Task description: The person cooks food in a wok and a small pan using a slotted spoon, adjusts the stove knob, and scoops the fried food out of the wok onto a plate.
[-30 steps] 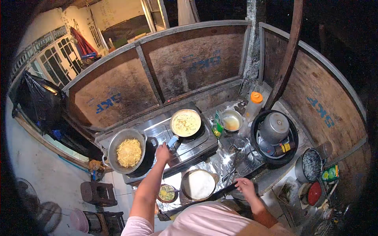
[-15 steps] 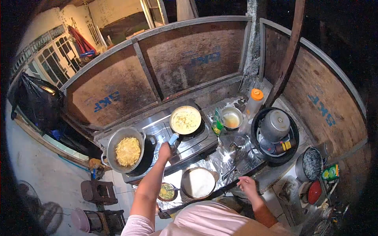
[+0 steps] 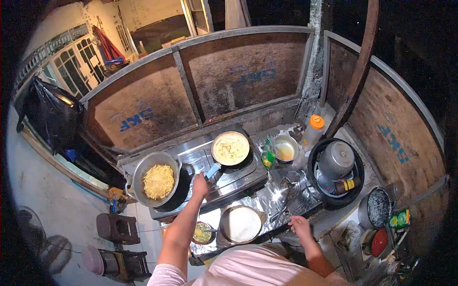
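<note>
Little has changed over the last second: the left hand (image 3: pixel 201 186) stays clamped on the blue handle (image 3: pixel 213 170), and the pan (image 3: pixel 230 148) keeps its place at the stove's (image 3: pixel 195 155) right, so the cooking appears steady. Off the stove's front right, the right hand (image 3: pixel 301 228) hangs empty, fingers loosely apart. Yellow strands (image 3: pixel 158 182) fill the pot (image 3: pixel 140 168) at the stove's left.

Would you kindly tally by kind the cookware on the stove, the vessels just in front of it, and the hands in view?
Pots on the stove: 1 (grey pot)
Pans on the stove: 1 (frying pan)
Vessels in front: 2 (small bowl, round vessel with white contents)
Hands: 2 (left hand, right hand)
Total: 6
</note>
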